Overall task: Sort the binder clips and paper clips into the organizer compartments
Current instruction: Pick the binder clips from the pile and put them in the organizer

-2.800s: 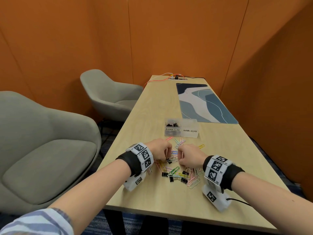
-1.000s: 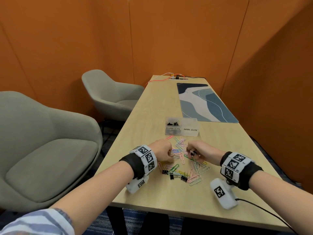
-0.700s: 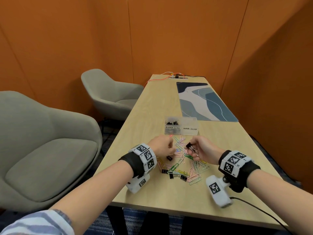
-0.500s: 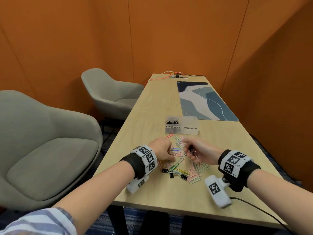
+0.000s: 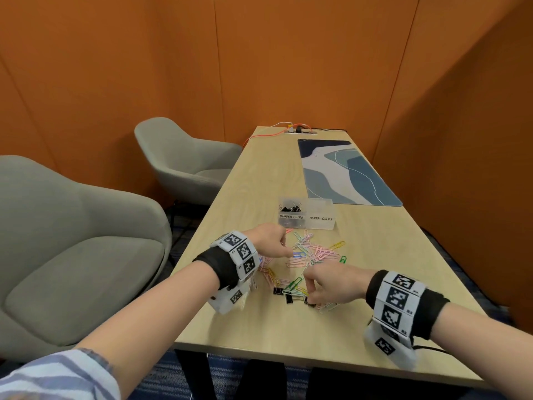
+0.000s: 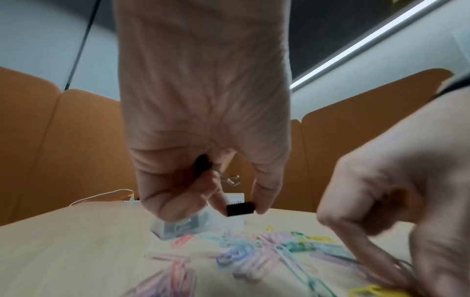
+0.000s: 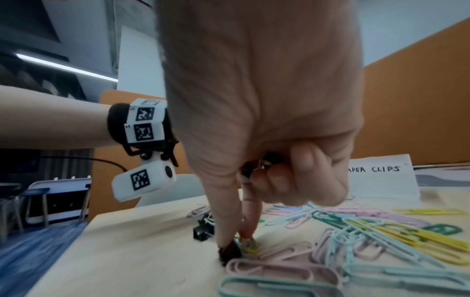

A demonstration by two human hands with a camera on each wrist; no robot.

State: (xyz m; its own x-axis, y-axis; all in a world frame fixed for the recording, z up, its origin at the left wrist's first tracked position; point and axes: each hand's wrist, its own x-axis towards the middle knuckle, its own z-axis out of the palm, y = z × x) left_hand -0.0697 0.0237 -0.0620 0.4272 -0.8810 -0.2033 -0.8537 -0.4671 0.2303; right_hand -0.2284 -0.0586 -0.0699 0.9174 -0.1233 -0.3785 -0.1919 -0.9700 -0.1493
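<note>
A loose heap of pastel paper clips [image 5: 310, 256] mixed with a few small black binder clips [image 5: 278, 291] lies on a long wooden table [image 5: 259, 321], in front of a clear two-part organizer [image 5: 306, 217]. Handwritten labels on the organizer's front read "BINDER CLIPS" on the left and "PAPER CLIPS" on the right; the left compartment already holds a dark cluster of binder clips, while the right one appears to hold nothing, though its frosted wall makes that hard to confirm. The left hand [image 5: 269, 241] hovers over the far left side of the heap, and its wrist view shows a held binder clip [image 6: 240, 209] pinched between fingertip and thumb, with another dark clip tucked up against the palm. The right hand [image 5: 331, 285] reaches down at the near edge of the heap, its thumb and forefinger closing on a black binder clip on the table [image 7: 230, 251], with its other fingers curled around something small and dark. Farther along the table lies a blue and white desk mat [image 5: 346, 171]. Two grey armchairs [image 5: 86, 249] stand to the left, against orange partition walls [image 5: 144, 67].
</note>
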